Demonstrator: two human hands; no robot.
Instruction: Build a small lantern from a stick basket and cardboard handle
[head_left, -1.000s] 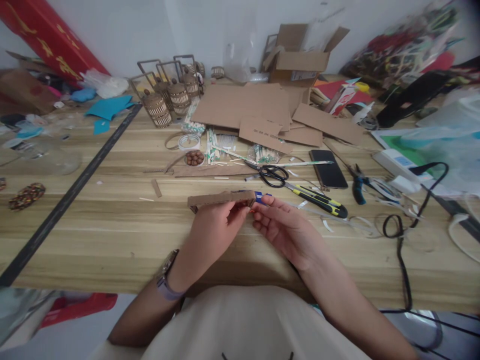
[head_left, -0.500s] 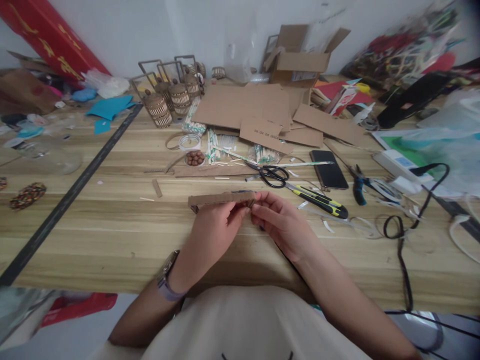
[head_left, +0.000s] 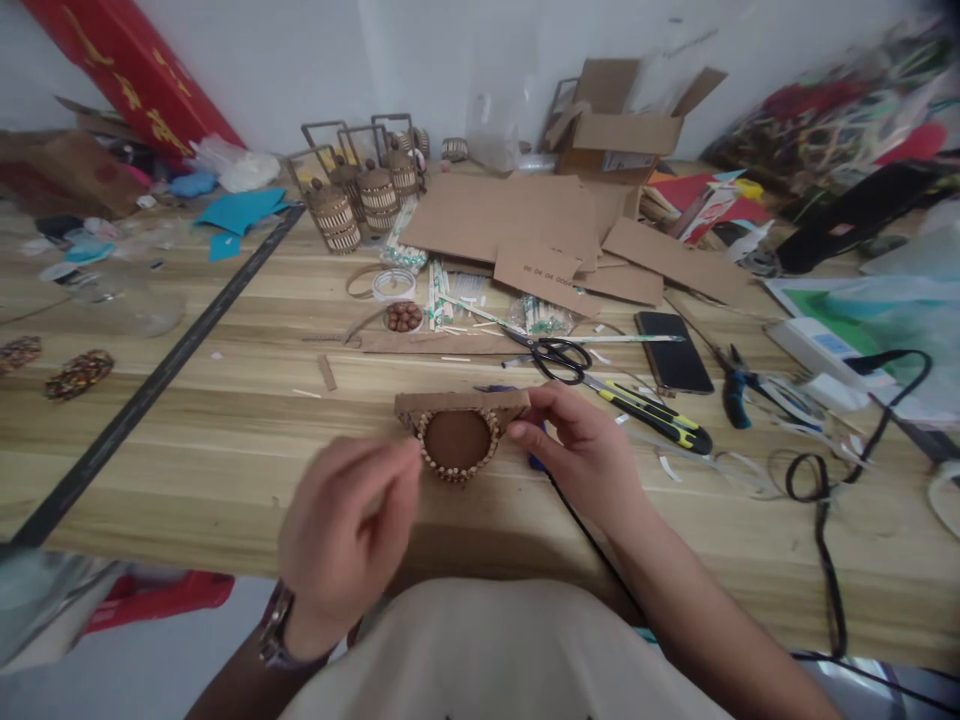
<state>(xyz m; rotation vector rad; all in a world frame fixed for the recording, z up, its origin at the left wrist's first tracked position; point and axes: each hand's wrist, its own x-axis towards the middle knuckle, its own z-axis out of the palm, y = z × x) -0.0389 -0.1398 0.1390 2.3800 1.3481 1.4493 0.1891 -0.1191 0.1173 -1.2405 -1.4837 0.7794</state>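
Observation:
My right hand (head_left: 581, 440) pinches the right end of a brown cardboard piece (head_left: 461, 401) with thumb and fingertips. Along its far side runs a straight strip, and facing me is a brown round panel (head_left: 456, 442) rimmed with small, pale, bead-like bits. Just left of it, my left hand (head_left: 349, 520) hovers with curled fingers, blurred by motion. Its fingertips are drawn together near the rim; whether anything small is in them is hidden. A blue object (head_left: 538, 455) shows partly behind my right hand, with a black cord (head_left: 585, 525) trailing from there toward me.
Beyond my hands lie black scissors (head_left: 561, 358), a yellow-black utility knife (head_left: 656, 415), a phone (head_left: 673, 352) and pliers (head_left: 736, 385). A bowl of brown beads (head_left: 403, 317), tape rolls (head_left: 394, 284) and cardboard sheets (head_left: 502, 215) are farther back. Small lantern-like models (head_left: 334, 220) stand at the back left.
My left hand has let go of the cardboard piece and moved left and toward me. The round beaded panel now shows. My right hand keeps its hold at the right end.

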